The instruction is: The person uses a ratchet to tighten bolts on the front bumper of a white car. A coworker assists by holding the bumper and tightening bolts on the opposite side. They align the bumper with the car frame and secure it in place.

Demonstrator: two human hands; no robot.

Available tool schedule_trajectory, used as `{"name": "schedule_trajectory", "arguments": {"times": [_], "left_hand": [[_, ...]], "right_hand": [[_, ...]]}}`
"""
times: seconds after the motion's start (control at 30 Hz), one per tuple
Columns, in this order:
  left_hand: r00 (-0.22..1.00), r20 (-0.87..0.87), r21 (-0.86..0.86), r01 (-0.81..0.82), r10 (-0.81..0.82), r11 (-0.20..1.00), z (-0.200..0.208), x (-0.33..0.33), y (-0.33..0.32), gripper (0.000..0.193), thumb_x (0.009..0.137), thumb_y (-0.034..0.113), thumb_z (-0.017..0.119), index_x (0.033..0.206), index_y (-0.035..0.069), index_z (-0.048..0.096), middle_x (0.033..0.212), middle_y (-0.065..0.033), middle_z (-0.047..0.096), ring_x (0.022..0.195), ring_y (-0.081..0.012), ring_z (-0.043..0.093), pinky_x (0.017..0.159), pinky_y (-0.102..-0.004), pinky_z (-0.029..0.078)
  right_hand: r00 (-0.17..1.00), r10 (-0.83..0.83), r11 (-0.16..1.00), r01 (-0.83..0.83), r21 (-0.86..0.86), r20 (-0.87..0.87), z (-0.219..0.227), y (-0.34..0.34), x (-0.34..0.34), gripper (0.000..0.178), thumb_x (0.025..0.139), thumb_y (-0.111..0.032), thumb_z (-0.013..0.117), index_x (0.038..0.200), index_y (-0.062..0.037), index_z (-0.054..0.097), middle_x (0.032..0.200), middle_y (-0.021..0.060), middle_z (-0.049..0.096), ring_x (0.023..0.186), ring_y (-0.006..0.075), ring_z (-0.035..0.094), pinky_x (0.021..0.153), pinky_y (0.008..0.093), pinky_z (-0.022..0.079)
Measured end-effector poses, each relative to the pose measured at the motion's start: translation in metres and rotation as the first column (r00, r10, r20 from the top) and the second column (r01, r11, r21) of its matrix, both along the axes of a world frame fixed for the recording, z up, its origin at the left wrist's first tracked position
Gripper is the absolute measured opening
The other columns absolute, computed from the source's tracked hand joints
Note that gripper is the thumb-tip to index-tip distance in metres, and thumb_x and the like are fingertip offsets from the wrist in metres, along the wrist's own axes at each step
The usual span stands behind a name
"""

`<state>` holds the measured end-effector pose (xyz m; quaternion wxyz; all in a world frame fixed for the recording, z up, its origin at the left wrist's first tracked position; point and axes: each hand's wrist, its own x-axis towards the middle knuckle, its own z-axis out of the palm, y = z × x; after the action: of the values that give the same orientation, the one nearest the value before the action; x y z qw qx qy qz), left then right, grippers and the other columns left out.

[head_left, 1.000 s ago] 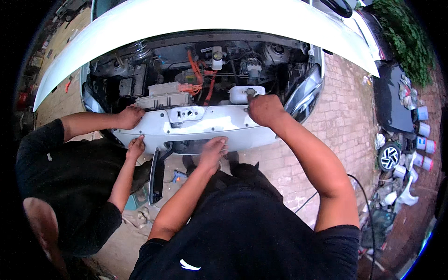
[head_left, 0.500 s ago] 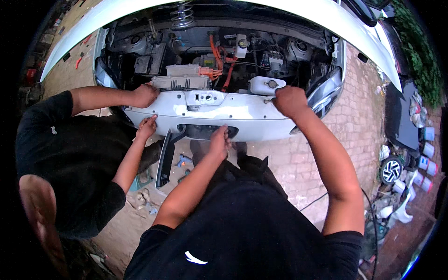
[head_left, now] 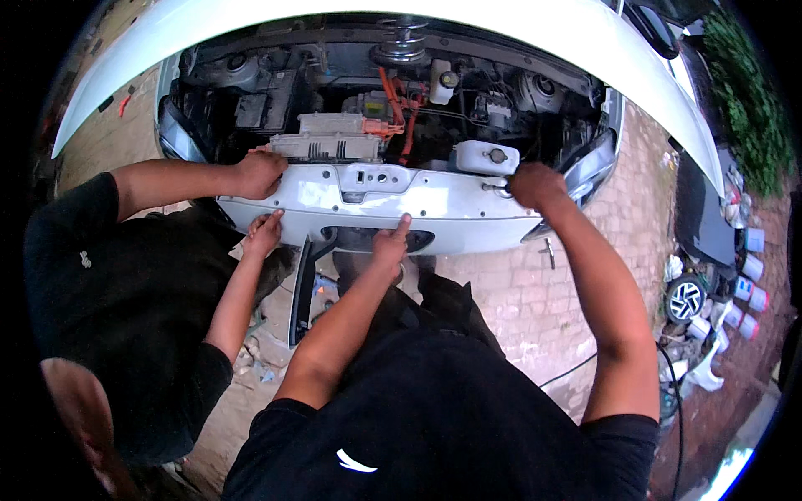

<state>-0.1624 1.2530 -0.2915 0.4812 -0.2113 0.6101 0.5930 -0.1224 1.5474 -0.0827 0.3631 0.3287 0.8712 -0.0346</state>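
Observation:
A white front panel [head_left: 451, 202] spans the nose of a car under a raised hood. My left hand [head_left: 390, 249] is at the lower edge of the panel's dark oval opening [head_left: 355, 240]. Its thumb points up along the white face and its other fingers are curled, partly hidden. Over the panel's top right end my right hand [head_left: 537, 187] is closed, beside the headlight. Its fingertips are hidden; a small shiny metal piece [head_left: 499, 189] shows next to them. On the left a co-worker's two hands [head_left: 262, 174] hold the panel's other end.
A dark-lined flap [head_left: 302, 288] hangs open below the panel. Behind it are a white reservoir [head_left: 487, 157], a finned metal unit [head_left: 326, 149], orange cables [head_left: 407, 134] and a coil spring [head_left: 403, 42]. A T-shaped tool [head_left: 547, 253] lies on the paving; a wheel [head_left: 686, 299] and buckets stand right.
The view has shifted slightly. My left thumb now stretches up on the panel, where the fingers were bunched before. My right hand has slid a little outward, and the metal piece shows more.

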Motion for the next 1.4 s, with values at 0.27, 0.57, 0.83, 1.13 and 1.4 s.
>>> {"name": "schedule_trajectory", "arguments": {"times": [0.27,0.57,0.83,1.13,1.4], "left_hand": [[0.997,-0.062,-0.066,0.035,-0.04,0.997,-0.002,0.006,0.0,0.061,0.081,0.062,0.077,0.082,0.003,0.062,0.065,0.0001,0.051,0.053,-0.0131,0.046,0.047,-0.0316,0.039],[0.999,-0.037,-0.106,0.032,-0.036,0.994,0.004,0.001,0.008,0.051,0.084,0.053,0.079,0.077,0.007,0.058,0.062,0.003,0.046,0.046,-0.0105,0.04,0.041,-0.029,0.033],[1.0,-0.01,-0.024,0.013,-0.013,1.0,-0.001,-0.003,0.002,0.048,0.085,0.05,0.079,0.082,0.005,0.061,0.059,0.0055,0.043,0.045,-0.0091,0.039,0.041,-0.0278,0.032],[1.0,-0.019,-0.011,0.008,-0.008,1.0,0.005,0.003,0.001,0.047,0.085,0.053,0.078,0.076,0.01,0.059,0.058,0.0051,0.045,0.044,-0.0096,0.039,0.041,-0.0288,0.031],[1.0,-0.004,-0.035,0.006,-0.006,0.999,0.009,0.001,0.004,0.044,0.086,0.049,0.078,0.08,0.01,0.057,0.058,0.0073,0.04,0.045,-0.0072,0.036,0.041,-0.0266,0.029]], "right_hand": [[0.879,0.42,0.904,-0.427,0.02,-0.226,0.003,-0.017,0.015,0.033,0.098,-0.029,0.054,0.118,-0.0047,0.064,0.115,0.0233,0.068,0.105,0.0372,0.069,0.084,0.0481,0.058],[0.932,0.319,0.947,-0.307,0.091,-0.174,-0.005,-0.019,0.019,0.031,0.099,-0.026,0.049,0.1,-0.0031,0.07,0.096,0.0195,0.072,0.087,0.0373,0.072,0.074,0.0491,0.058],[0.816,0.559,0.829,-0.553,0.084,-0.148,-0.006,-0.015,0.019,0.021,0.089,-0.016,0.056,0.091,-0.0053,0.074,0.097,0.0182,0.072,0.086,0.0339,0.071,0.072,0.0471,0.058],[0.924,0.357,0.894,-0.381,-0.236,-0.138,-0.041,0.037,0.033,0.033,0.082,-0.022,0.067,0.109,-0.0035,0.068,0.093,0.0224,0.069,0.094,0.0406,0.067,0.082,0.0486,0.055],[0.946,0.315,0.949,-0.315,0.008,-0.07,0.004,-0.002,0.015,0.029,0.094,-0.03,0.056,0.111,-0.0081,0.066,0.099,0.0241,0.071,0.098,0.0371,0.07,0.081,0.0474,0.057]]}}
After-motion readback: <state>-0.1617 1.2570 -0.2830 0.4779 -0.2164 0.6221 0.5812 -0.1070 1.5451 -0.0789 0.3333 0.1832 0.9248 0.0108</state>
